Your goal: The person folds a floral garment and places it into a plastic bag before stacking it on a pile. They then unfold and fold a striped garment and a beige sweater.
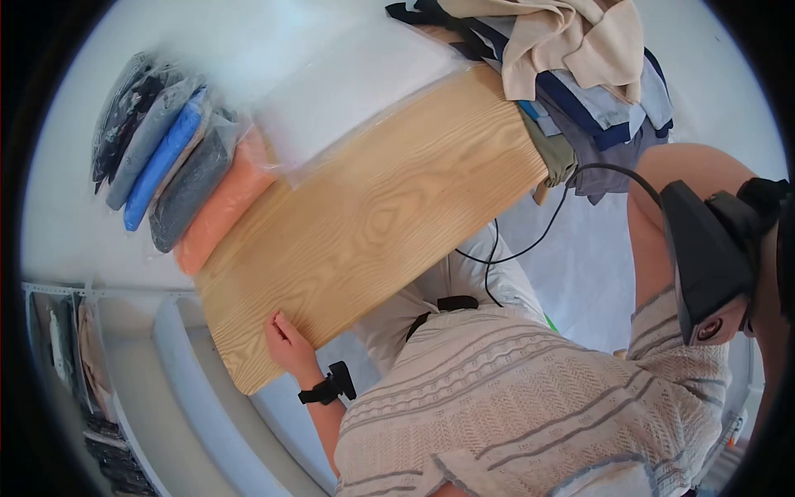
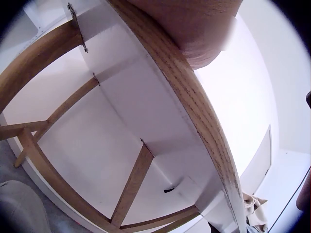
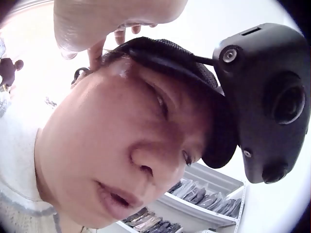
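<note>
In the head view my left hand (image 1: 291,346) rests at the near left edge of the wooden table (image 1: 381,215), fingers loosely bent and holding nothing. The left wrist view shows that hand against the table's rim from the side, with most fingers hidden. My right hand (image 3: 114,22) is raised to the head, outside the head view. Its fingers reach down beside the ear and touch the side of a dark cap (image 3: 163,51); some fingertips are hidden behind it. A black head camera (image 3: 265,107) sits at the cap's front.
Bagged folded garments, an orange one (image 1: 228,203) nearest, stand in a row at the table's left. Clear plastic bags (image 1: 356,99) lie along the far side. Loose clothes (image 1: 571,50) are heaped at the right end. A black cable (image 1: 546,240) hangs near the lap; shelves (image 1: 137,364) stand left.
</note>
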The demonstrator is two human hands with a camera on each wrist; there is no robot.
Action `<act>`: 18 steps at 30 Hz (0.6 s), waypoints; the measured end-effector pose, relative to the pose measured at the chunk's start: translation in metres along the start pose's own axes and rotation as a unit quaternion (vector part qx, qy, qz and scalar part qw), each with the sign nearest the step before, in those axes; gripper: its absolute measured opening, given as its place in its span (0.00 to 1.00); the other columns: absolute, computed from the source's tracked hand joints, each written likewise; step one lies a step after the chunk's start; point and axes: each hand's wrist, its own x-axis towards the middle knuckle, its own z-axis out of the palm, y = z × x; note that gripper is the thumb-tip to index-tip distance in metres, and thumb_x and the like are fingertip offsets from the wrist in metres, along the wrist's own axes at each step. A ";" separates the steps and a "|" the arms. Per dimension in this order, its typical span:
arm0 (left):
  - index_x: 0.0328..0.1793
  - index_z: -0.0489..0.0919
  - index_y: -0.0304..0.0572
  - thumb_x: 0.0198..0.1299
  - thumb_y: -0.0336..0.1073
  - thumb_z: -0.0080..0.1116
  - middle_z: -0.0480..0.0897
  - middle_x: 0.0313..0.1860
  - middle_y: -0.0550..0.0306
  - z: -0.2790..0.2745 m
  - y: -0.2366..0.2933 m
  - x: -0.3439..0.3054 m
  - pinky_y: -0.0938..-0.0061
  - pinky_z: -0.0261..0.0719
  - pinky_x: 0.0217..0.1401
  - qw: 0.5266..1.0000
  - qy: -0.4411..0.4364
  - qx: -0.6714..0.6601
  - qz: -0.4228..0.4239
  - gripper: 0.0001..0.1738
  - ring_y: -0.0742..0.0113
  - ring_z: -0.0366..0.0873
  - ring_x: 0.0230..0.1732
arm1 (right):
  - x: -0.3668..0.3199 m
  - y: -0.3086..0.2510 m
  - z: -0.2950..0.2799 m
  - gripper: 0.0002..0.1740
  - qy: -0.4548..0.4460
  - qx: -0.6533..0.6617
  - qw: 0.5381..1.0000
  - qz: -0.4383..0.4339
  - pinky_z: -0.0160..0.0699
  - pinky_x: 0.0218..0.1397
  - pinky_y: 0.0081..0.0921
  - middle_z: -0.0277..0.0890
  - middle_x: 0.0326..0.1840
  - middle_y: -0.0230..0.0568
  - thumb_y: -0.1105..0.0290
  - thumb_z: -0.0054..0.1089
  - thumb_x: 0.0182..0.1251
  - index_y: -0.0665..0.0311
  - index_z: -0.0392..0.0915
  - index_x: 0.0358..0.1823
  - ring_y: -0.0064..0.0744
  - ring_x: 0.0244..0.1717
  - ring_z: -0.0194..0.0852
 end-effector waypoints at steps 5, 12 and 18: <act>0.47 0.77 0.34 0.69 0.39 0.45 0.81 0.37 0.47 0.001 -0.001 -0.001 0.69 0.73 0.39 0.999 0.030 -0.004 0.040 0.15 0.57 0.77 0.36 | -0.003 0.001 0.003 0.15 -0.001 -0.007 1.000 -0.006 0.69 0.54 0.33 0.77 0.49 0.48 0.62 0.51 0.66 0.68 0.78 0.42 0.39 0.49 0.74; 0.46 0.77 0.33 0.69 0.39 0.46 0.81 0.38 0.46 0.000 -0.002 0.001 0.68 0.74 0.41 1.000 0.006 -0.002 -0.013 0.15 0.54 0.77 0.37 | -0.005 0.009 0.001 0.16 0.004 -0.015 1.000 -0.018 0.71 0.52 0.32 0.78 0.47 0.48 0.62 0.50 0.67 0.69 0.78 0.42 0.38 0.47 0.75; 0.46 0.77 0.32 0.69 0.38 0.46 0.81 0.39 0.42 0.002 -0.009 0.002 0.64 0.74 0.42 0.997 0.041 0.040 0.058 0.15 0.48 0.77 0.38 | -0.003 0.044 -0.014 0.17 0.065 0.001 0.996 -0.054 0.72 0.51 0.31 0.79 0.46 0.48 0.61 0.50 0.67 0.69 0.78 0.42 0.38 0.45 0.76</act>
